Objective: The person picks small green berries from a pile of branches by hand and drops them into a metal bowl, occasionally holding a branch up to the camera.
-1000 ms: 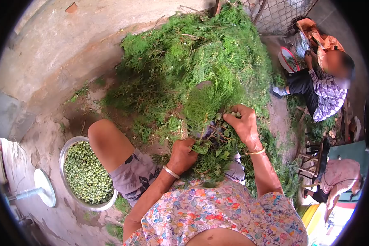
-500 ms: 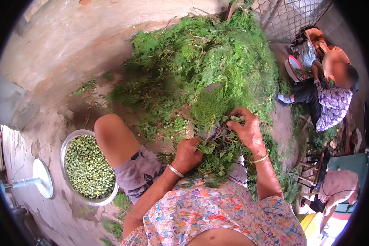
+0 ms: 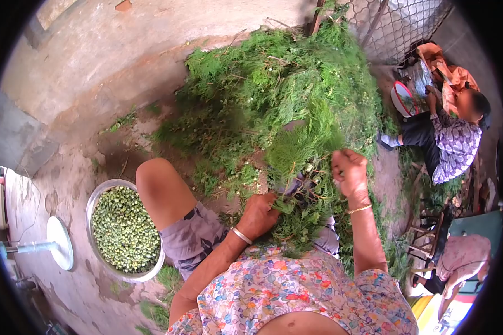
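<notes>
My left hand [image 3: 257,215] is closed round the stem end of a leafy green conifer branch [image 3: 299,146] in front of my lap. The branch's feathery foliage points up and away, with pale green cones among its twigs. To its right, my right hand [image 3: 350,170] is curled shut and stands apart from the foliage. Small green cones appear to be inside its fingers, mostly hidden. Beside my bare knee stands a metal basin [image 3: 131,277], filled with small green cones [image 3: 126,229].
A big heap of cut conifer branches [image 3: 285,70] lies ahead against the wall. At right a person in a purple patterned top [image 3: 458,137] sits by a red-rimmed white basin [image 3: 399,99]. Lower right, another person [image 3: 464,257] bends near a wooden stool [image 3: 423,240]. A round white stand [image 3: 60,243] is at left.
My right hand has moved right, away from the branch, and its fingers have curled in round the cones. My left hand keeps its hold on the branch. The whole view has shifted slightly.
</notes>
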`<state>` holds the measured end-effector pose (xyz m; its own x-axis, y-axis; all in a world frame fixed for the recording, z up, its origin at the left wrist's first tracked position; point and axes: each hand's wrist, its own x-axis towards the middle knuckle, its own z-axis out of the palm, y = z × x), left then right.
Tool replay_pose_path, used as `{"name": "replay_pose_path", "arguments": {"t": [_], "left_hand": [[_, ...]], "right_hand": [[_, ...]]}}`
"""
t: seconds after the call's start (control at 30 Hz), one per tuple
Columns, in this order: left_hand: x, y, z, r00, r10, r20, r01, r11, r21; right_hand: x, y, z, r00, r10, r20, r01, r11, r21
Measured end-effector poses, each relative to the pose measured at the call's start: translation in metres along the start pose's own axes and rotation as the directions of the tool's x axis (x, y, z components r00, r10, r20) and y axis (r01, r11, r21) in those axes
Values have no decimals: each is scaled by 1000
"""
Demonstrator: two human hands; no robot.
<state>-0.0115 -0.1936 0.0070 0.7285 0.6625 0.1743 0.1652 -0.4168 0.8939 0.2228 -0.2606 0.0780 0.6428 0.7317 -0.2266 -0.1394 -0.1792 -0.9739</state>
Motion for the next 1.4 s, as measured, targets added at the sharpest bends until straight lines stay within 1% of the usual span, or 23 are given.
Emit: {"name": "replay_pose_path", "arguments": {"t": [0.07, 0.1, 0.17, 0.23, 0.4, 0.47, 0.5, 0.53, 0.57, 0.63, 0.67, 0.73, 0.77, 0.83, 0.93, 1.0, 1.07, 1.13, 1.2, 1.27, 1.3, 1.37, 1.4], "left_hand": [[0, -1, -1, 996, -83, 16, 84, 991, -106], [-1, -8, 1, 1000, -30, 8, 31, 992, -120], [-2, -17, 9, 1000, -3, -5, 2, 992, -124], [-1, -20, 13, 999, -19, -28, 16, 995, -97], [2, -22, 12, 997, -5, -81, -6, 991, -136], [1, -24, 8, 993, 24, -113, -43, 983, -176], [2, -20, -4, 993, -111, 44, 117, 977, -178], [9, -57, 33, 981, 92, -173, -119, 981, -151], [7, -52, 27, 967, 110, -231, -142, 982, -128], [3, -39, 15, 939, 141, -313, -180, 979, -99], [4, -35, 13, 928, 153, -339, -200, 974, -106], [-1, -26, 4, 907, 179, -381, -237, 965, -112], [-3, -23, 0, 897, 197, -396, -258, 960, -109], [-6, -19, -7, 876, 227, -426, -297, 949, -105], [-9, -33, -1, 869, 245, -431, -325, 938, -121], [0, -48, 9, 994, 84, -64, -81, 996, 40], [4, -29, -18, 893, -190, 407, 181, 982, 60], [-2, -39, 1, 977, -90, 193, 124, 977, -172], [2, -23, -3, 984, -110, 144, 160, 900, -405], [4, 1, -13, 954, -254, 162, 285, 935, -210], [0, -3, -5, 952, -232, 198, 271, 941, -201], [-4, -10, 8, 981, -14, -196, 4, 999, -52], [-2, -7, 6, 985, 0, -173, -8, 999, -45]], "right_hand": [[4, -13, -13, 993, 35, -117, 6, 943, 332], [6, -18, -22, 998, 49, -42, -24, 885, 465], [-7, -46, -7, 997, 52, -59, -14, 856, 517], [-9, -61, 9, 962, -45, 270, -150, 740, 656], [-28, -86, 124, 876, 68, 477, -350, 770, 533], [-49, -97, 180, 756, 100, 647, -449, 799, 401], [-68, -107, 212, 719, 140, 681, -485, 803, 346], [-84, -113, 242, 635, 114, 764, -503, 812, 296], [-93, -113, 267, 532, 78, 843, -522, 814, 254], [-107, -107, 311, 407, 27, 913, -373, 918, 139], [-103, -96, 327, 195, -329, 924, 269, 924, 272], [-120, -100, 362, 349, -26, 937, -61, 997, 51], [-119, -97, 362, 343, -21, 939, -66, 997, 46], [-111, -91, 351, 193, -212, 958, -10, 976, 218], [-92, -90, 307, 350, -126, 928, -54, 987, 154], [-78, -92, 270, 520, -88, 850, -15, 994, 111], [-56, -91, 216, 628, -178, 758, 57, 981, 183], [-46, -93, 161, 748, -234, 621, 142, 971, 194], [-44, -93, 111, 858, -264, 440, 204, 962, 180], [-46, -82, 75, 921, -287, 265, 245, 953, 181], [-47, -73, 59, 937, -294, 188, 289, 956, 54], [-51, -61, 42, 957, -288, 44, 291, 948, -127], [-53, -55, 37, 940, -339, 21, 332, 902, -275]]}}
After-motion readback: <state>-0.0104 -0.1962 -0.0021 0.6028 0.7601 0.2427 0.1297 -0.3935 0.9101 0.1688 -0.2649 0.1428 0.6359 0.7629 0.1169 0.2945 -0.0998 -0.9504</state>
